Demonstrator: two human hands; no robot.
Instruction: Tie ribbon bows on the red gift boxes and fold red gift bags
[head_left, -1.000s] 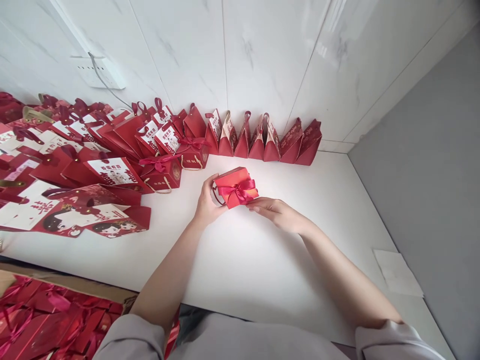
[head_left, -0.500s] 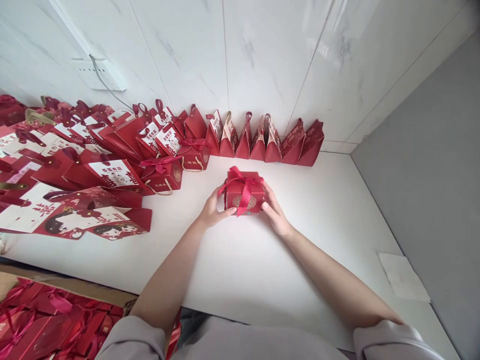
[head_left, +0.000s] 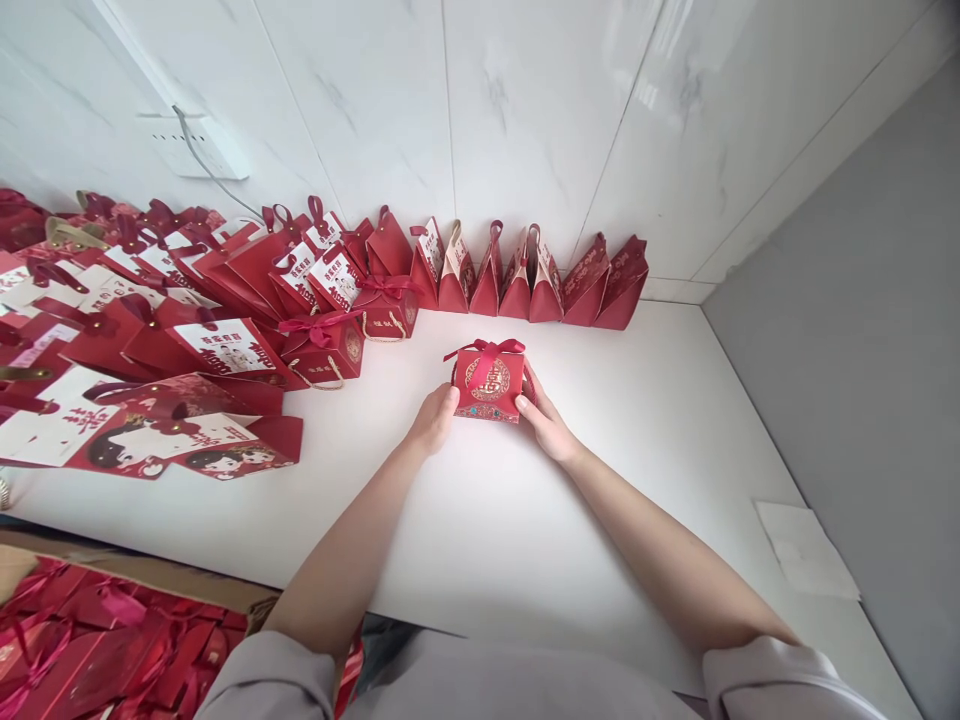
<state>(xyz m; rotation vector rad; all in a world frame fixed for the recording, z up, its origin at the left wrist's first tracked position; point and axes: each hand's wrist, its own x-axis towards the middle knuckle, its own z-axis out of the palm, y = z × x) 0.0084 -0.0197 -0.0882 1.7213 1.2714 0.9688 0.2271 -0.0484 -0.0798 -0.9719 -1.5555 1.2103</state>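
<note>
A small red gift box (head_left: 490, 386) with a gold round emblem on its front and a red ribbon bow on top stands upright on the white table (head_left: 480, 520). My left hand (head_left: 433, 417) grips its left side with curled fingers. My right hand (head_left: 545, 420) presses against its right side. Both hands hold the box between them, just in front of the row of red boxes by the wall.
A row of red pyramid-shaped gift boxes (head_left: 525, 280) lines the tiled wall. Many more red boxes and bags (head_left: 150, 330) crowd the table's left part. A cardboard carton of red ribbons and flat boxes (head_left: 90, 640) sits at lower left. A white paper (head_left: 806, 550) lies at right.
The box was tilted with its top and bow toward me; it has been turned upright so its emblem front faces me. Both hands moved to its sides.
</note>
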